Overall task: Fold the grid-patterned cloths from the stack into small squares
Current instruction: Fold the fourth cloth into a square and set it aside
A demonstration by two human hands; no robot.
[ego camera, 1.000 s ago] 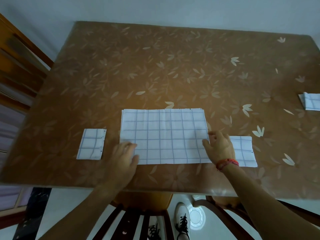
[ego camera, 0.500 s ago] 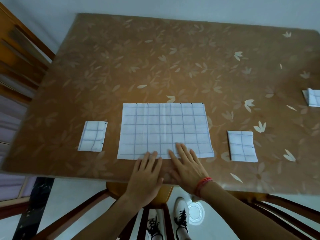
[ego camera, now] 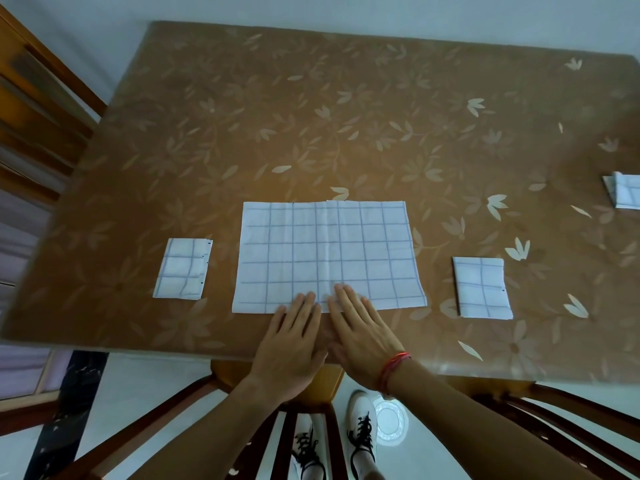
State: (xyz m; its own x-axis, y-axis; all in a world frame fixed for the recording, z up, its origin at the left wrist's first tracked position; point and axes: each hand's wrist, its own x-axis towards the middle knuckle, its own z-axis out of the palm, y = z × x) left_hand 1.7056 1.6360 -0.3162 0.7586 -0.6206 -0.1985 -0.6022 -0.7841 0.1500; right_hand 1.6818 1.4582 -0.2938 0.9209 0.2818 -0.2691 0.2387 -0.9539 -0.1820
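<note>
Left hand (ego camera: 294, 337) and right hand (ego camera: 360, 327): both flat, fingers spread, gripping nothing, fingertips pressing the near edge of the open cloth (ego camera: 329, 254). Open cloth: centre of surface (ego camera: 346, 116), only partly folded. Folded squares: one left (ego camera: 183, 268), one right (ego camera: 481, 287) of it. Stack (ego camera: 623, 194): far right, more apparently remaining.

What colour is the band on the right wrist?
Red, a thin band just behind the right hand; seen in the head view.

Looks like a home dining room: a bench (ego camera: 346, 116) under a brown floral plastic cover, dark wooden chairs (ego camera: 571, 431) tucked in on the near side, pale tiled floor (ego camera: 104, 410), plain white wall (ego camera: 311, 12).
</note>
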